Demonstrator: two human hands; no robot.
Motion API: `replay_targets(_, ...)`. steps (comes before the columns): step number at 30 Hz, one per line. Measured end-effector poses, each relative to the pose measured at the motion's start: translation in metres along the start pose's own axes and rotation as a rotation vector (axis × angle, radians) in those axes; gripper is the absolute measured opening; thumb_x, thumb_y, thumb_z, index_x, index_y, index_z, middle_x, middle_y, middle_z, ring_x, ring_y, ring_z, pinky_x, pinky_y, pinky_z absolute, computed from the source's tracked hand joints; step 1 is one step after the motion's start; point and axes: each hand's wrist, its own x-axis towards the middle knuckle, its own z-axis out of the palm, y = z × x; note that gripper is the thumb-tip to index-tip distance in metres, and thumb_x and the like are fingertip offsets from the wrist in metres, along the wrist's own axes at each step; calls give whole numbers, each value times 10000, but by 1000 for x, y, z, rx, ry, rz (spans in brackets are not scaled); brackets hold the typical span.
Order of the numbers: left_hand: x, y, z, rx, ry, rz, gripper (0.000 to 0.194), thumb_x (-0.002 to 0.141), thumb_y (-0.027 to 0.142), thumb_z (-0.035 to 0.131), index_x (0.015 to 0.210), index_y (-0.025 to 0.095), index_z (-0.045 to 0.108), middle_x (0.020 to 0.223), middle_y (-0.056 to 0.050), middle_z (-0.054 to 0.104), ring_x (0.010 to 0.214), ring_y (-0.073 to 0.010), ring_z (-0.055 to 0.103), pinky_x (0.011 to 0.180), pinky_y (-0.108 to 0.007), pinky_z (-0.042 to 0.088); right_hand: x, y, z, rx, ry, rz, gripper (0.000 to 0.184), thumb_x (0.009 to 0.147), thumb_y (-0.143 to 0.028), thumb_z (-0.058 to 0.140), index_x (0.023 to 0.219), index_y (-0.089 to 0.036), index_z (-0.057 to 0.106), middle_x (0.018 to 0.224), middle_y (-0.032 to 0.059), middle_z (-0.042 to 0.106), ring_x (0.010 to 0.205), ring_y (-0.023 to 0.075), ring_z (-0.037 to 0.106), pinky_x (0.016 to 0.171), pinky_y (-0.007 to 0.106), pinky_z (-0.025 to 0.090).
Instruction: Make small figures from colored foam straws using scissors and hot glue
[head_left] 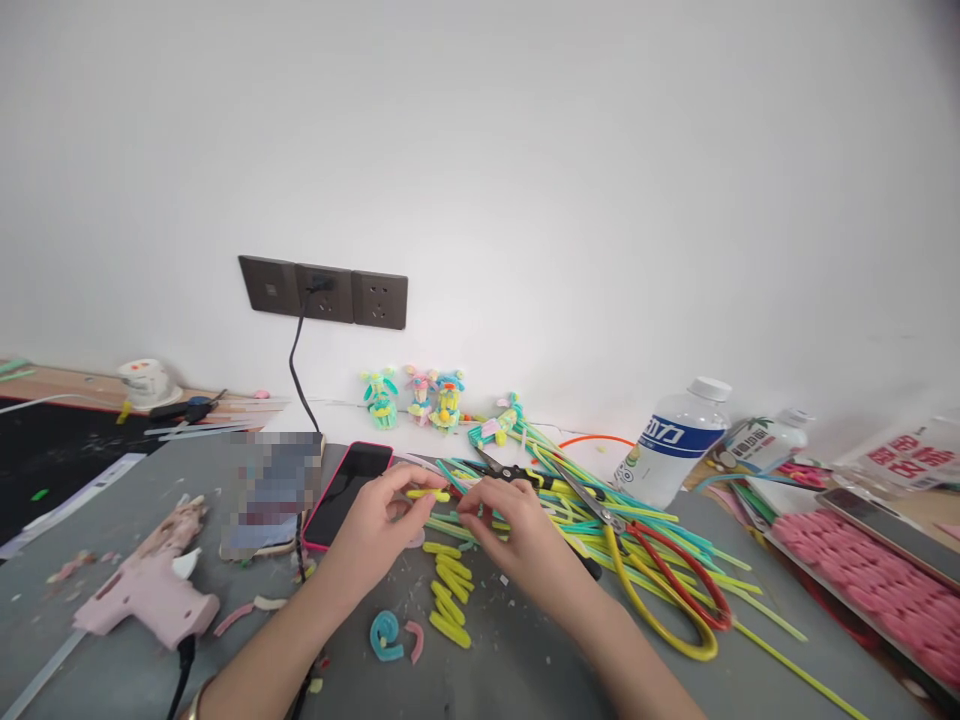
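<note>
Between the thumb and fingers of my left hand (386,510) is a short yellow pipe cleaner piece (429,494). My right hand (510,515) is just right of it, fingers curled and thumb drawn toward the fingertips; what lies in that pinch, if anything, I cannot make out. Below the hands lie several short yellow pipe cleaner pieces (450,605) in a rough column. A coiled blue piece (385,637) and a curved pink piece (415,641) sit beside them. Long yellow, green and teal pipe cleaners (660,545) spread to the right of my right hand.
Scissors (622,530) with red and yellow handles lie on the pipe cleaners, near black-handled pliers (517,474). A pink glue gun (150,600) and two phones (349,490) are on the left. Small fuzzy figures (448,400) stand by the wall; a bottle (675,440) stands right.
</note>
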Motion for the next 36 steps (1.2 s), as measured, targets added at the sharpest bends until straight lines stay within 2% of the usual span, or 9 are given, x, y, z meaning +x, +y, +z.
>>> replay_targets(3,0,0,-1,26,17,-33,273,895,418,557,887,174,679,752,-32,628,651,-159,560,550,-231,422,-4,-5,5,-5,-144,-28,131,838,-166,720,844,-222,602,876,-18,666,853,187,628,849,358,398)
replay_targets(7,-1,1,-2,42,-25,-40,286,883,439,575,824,173,664,697,-16,600,634,-160,545,561,-236,412,-8,-9,13,-19,-202,-52,272,747,-215,810,926,-234,607,979,2,664,947,224,632,902,394,411)
replay_targets(12,-2,-2,-1,200,-143,-2,324,906,403,534,705,175,646,641,-4,602,574,-142,509,543,-232,363,-7,-4,10,-35,-216,-54,180,790,-97,716,870,-219,609,854,-12,653,770,175,617,792,335,434)
replay_targets(16,-3,-5,0,375,-243,53,304,884,358,559,686,179,704,591,0,623,518,-133,482,491,-223,300,-6,-1,0,-22,-223,0,92,847,-144,662,818,-215,612,799,-21,654,725,165,603,770,327,426)
replay_targets(21,-6,-8,-2,409,-313,77,397,909,393,535,638,188,741,573,-35,687,524,-165,552,500,-237,321,-3,6,-3,-57,-124,4,123,920,-143,567,834,-216,616,767,-17,661,702,166,598,743,316,408)
replay_targets(24,-5,-10,-4,383,-275,133,395,909,390,537,630,190,733,601,-42,710,567,-179,593,532,-240,354,0,8,-3,-70,-56,-16,159,942,-127,530,823,-210,597,750,-21,651,637,147,565,723,307,396)
replay_targets(28,0,-12,-8,378,-110,141,395,935,384,475,712,176,727,671,-48,722,570,-171,590,534,-245,358,-2,-6,0,-36,-36,-92,136,940,-166,561,810,-205,574,726,-22,624,671,154,560,750,314,401)
replay_targets(33,4,-11,-12,233,128,136,384,943,442,462,830,174,715,687,-38,693,620,-183,609,576,-250,425,-15,-42,16,125,-307,-260,128,829,-192,730,813,-220,606,695,-52,640,668,138,583,803,310,439)
replay_targets(36,3,-10,-14,164,181,109,382,934,450,472,806,176,705,674,-38,675,631,-185,610,551,-243,443,-20,-55,24,172,-365,-262,141,855,-80,622,837,-219,611,683,-49,664,660,138,592,805,304,460)
